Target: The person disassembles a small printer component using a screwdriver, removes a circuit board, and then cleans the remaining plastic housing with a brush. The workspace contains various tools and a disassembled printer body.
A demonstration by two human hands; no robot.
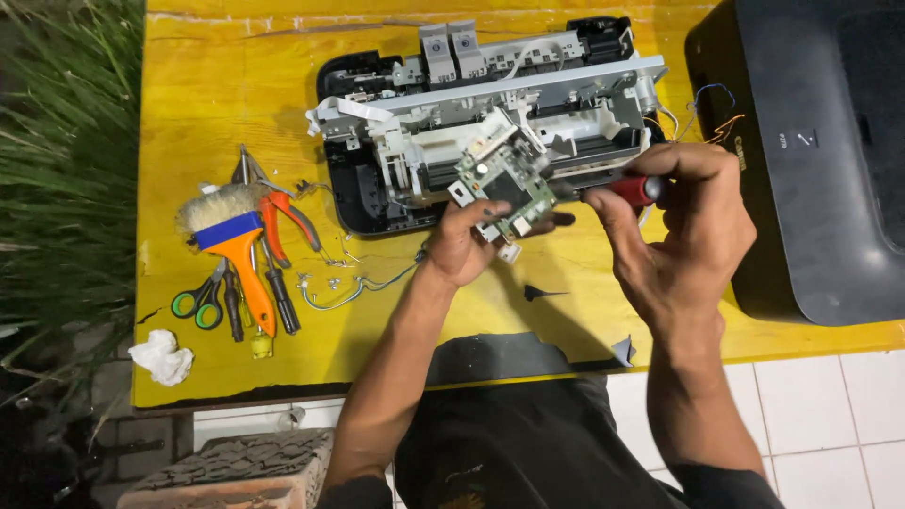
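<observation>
The left hand [462, 247], just below the middle of the frame, holds a small green circuit board [504, 184] up over the desk; its fingers are clamped on the board's lower edge, thumb on the near face, the other fingertips hidden behind. The board tilts toward the upper right and carries white connectors, a dark chip and small silver parts. The right hand [683, 226], right of centre, has its fingers closed around a red-handled screwdriver [627, 191], whose dark shaft points left and meets the board's right edge. Directly behind the board lies an opened printer [490, 123], its cover off. At the left of the yellow desk [217, 94] lie a paintbrush [231, 236], pliers [283, 217] and green-handled scissors [200, 302].
</observation>
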